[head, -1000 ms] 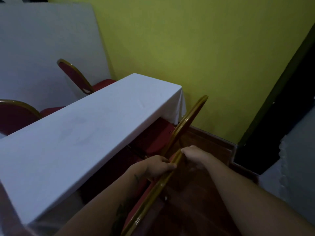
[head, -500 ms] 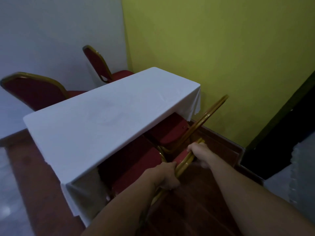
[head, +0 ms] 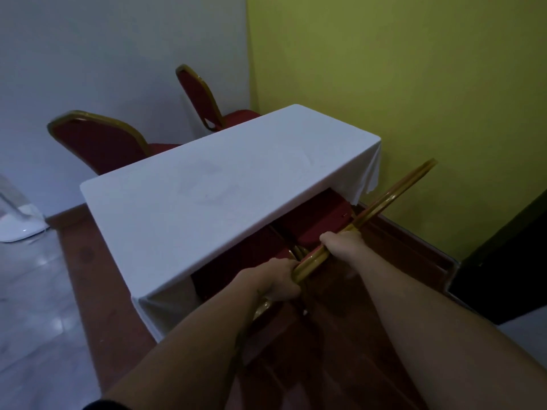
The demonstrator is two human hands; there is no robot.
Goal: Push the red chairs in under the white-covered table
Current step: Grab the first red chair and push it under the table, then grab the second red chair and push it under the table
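A long table under a white cloth (head: 207, 184) runs away from me toward the yellow wall. On my side, a red chair with a gold frame (head: 313, 258) has its seat under the table edge; my left hand (head: 276, 281) and my right hand (head: 343, 242) both grip the top rail of its back. A second red chair (head: 393, 190) stands just beyond it on the same side, its seat (head: 325, 220) partly under the cloth. On the far side, two more red chairs stand, one at the left (head: 100, 140) and one further back (head: 201, 99), seats tucked in.
The yellow wall (head: 414, 84) closes the right side, with a dark doorway (head: 509, 261) at the far right. A grey-white wall (head: 88, 54) stands behind the far chairs. A white object (head: 17, 223) sits on the pale floor at left. Dark red wooden flooring lies beneath the table.
The view has pulled back and more of the table and far chairs shows. Both hands stay on the near chair's back rail, which sits closer to the table edge.
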